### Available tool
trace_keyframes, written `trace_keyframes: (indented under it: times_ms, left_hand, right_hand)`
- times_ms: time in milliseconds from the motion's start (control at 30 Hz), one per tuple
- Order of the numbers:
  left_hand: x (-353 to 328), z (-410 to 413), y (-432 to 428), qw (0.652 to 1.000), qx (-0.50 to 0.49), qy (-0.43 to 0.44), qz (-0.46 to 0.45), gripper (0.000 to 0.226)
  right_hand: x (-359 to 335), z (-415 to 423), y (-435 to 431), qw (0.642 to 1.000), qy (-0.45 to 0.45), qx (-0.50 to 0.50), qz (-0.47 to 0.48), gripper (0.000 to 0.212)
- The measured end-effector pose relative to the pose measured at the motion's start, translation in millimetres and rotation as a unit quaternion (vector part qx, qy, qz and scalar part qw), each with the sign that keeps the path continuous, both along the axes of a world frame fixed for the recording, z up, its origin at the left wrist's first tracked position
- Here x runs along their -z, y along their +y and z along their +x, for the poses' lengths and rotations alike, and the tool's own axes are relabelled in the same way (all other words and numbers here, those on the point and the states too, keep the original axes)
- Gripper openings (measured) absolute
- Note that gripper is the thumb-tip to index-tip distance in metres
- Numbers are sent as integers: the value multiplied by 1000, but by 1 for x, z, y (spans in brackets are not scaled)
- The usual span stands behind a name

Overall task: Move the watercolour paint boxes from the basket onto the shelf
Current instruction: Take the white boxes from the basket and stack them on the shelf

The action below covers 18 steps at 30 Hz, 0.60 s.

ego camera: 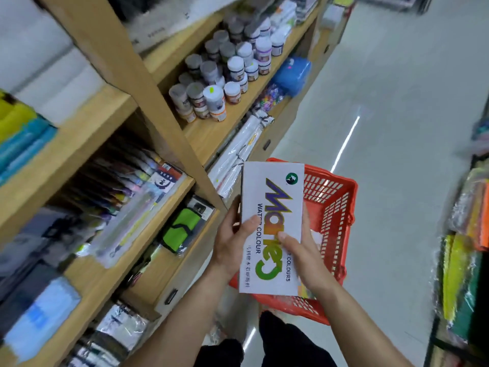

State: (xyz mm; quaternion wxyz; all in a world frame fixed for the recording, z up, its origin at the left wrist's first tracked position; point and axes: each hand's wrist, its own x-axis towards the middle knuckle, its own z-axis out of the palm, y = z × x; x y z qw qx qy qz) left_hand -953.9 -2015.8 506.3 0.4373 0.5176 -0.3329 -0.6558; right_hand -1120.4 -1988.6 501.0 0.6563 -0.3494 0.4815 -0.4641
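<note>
A white watercolour paint box (274,207) with purple-to-green lettering is held flat above the red basket (332,197), which stands on the floor. My left hand (232,239) grips the box's left edge with the thumb on top. My right hand (301,252) holds its right edge, thumb also on the lid. Another colourful box (307,291) peeks out in the basket under the held one. The wooden shelf (169,263) unit rises on the left.
Jars of paint (211,83) crowd the upper shelf board. Brush packs (124,207) and a green pouch (181,230) fill the lower boards. A second rack with coloured paper (463,260) lines the right side. The pale aisle floor (397,128) runs ahead.
</note>
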Motion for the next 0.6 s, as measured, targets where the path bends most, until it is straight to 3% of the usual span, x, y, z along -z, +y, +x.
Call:
trace_keyframes:
  times_ms: [200,367,600]
  left_hand:
    - [-51,49,25,998,-38,5,-58,58]
    - [-102,104,58,989,-47,4,-141,84]
    - [-174,187,94,955,-176,-87,-222,79]
  right_hand:
    - [-45,54,6,999,-40,-3,-19,81]
    - [-99,103,5,993,-74,-74,-63,82]
    - [-167,202,-1,970,-71,-191,-134,76]
